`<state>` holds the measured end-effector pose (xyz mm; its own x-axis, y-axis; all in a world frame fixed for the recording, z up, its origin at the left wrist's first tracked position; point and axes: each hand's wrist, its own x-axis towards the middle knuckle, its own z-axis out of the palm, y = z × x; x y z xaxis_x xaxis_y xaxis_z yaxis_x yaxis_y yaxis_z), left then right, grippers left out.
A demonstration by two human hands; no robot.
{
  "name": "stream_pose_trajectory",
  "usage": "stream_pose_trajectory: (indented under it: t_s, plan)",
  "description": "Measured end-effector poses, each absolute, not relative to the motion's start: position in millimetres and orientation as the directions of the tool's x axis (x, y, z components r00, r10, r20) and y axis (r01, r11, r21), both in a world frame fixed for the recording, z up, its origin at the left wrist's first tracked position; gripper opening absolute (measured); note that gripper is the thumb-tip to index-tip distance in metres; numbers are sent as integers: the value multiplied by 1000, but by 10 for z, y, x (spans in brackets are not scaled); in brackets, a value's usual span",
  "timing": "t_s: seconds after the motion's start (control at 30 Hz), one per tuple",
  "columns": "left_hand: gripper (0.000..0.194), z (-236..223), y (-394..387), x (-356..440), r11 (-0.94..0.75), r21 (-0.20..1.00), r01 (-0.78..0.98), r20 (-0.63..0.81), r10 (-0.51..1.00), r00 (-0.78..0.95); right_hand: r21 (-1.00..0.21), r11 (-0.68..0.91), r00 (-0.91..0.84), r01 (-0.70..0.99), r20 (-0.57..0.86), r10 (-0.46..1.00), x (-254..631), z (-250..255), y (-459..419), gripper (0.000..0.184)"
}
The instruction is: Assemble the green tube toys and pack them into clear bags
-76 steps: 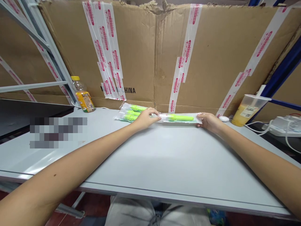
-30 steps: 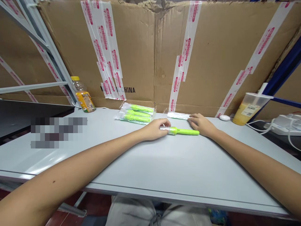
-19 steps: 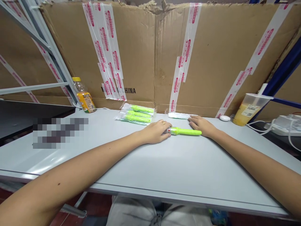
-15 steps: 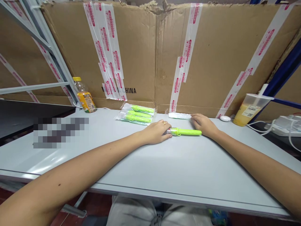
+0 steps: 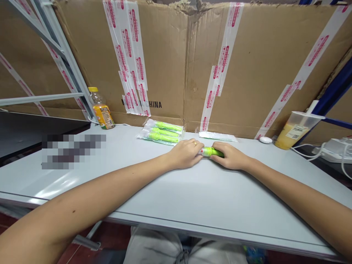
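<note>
Near the middle of the table, a lime-green stick with a clear end and a small loop lies level between both hands. My left hand is closed around its clear left end, which the fingers mostly hide. Wrapped over the green right part are the fingers of my right hand, covering its tip. Behind my left hand lie several similar green sticks in clear plastic bags. A flat white-and-clear packet rests behind my right hand, apart from it.
A bottle with a yellow cap stands at the back left, beside a metal frame. At the back right are a cup of yellow drink, a small white oval case and white cables with plugs. Cardboard walls the table's rear edge.
My right hand has come away from the white packet, moving left and nearer, and has closed on the green part of the stick. My left hand keeps its hold. The view has shifted slightly.
</note>
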<state>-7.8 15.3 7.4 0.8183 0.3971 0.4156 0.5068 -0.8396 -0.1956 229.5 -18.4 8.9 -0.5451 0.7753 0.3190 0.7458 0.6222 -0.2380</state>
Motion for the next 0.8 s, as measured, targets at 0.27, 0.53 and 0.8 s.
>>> stream_pose_trajectory:
  t_s: [0.27, 0.53, 0.8]
  plan:
    - [28, 177, 55, -8, -771, -500, 395, 525, 93, 846, -910, 121, -655, 397, -189, 732, 2220, 193, -304, 35]
    - [28, 172, 109, -43, -755, -454, 474, 539, 191, 820, -938, -306, -729, 161, -323, 604, 1953, 120, -425, 47]
    - [15, 207, 46, -31, -743, -424, 518, 446, 327, 834, -782, 198, -478, 591, -142, 867, 1882, 222, -538, 40]
